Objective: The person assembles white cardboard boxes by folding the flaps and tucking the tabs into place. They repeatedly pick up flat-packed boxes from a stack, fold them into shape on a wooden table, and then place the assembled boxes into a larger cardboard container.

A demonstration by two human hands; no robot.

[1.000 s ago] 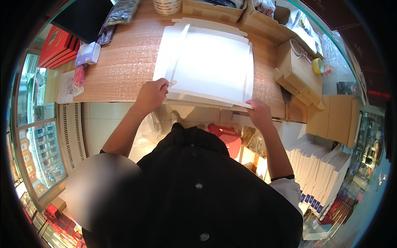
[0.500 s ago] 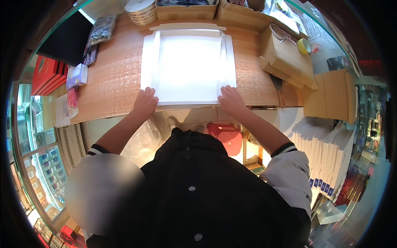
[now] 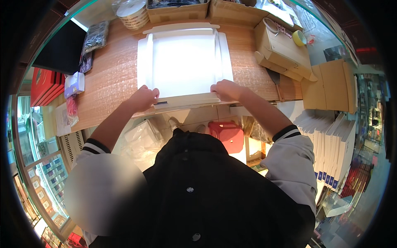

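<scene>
A white cardboard box blank [image 3: 182,62] lies on the wooden table with its side and far flaps partly folded. Its near flap [image 3: 188,100] stands tilted up along the table's front edge. My left hand [image 3: 144,99] has its fingers curled on the near left corner. At the near right corner, my right hand [image 3: 225,90] pinches the card, its fingers bent inward. Both sets of fingertips are partly hidden by the knuckles.
Brown cardboard boxes [image 3: 285,49] with a yellow tape roll [image 3: 299,38] stand at the right. White ribbon rolls [image 3: 132,18] and an open carton [image 3: 178,12] are at the back. Red boxes [image 3: 46,87] and a tissue pack [image 3: 75,83] sit left. Below is a red stool [image 3: 227,134].
The near flap has been turned up from lying flat. My right hand has moved inward and slightly up, and my left hand has rolled over at its corner.
</scene>
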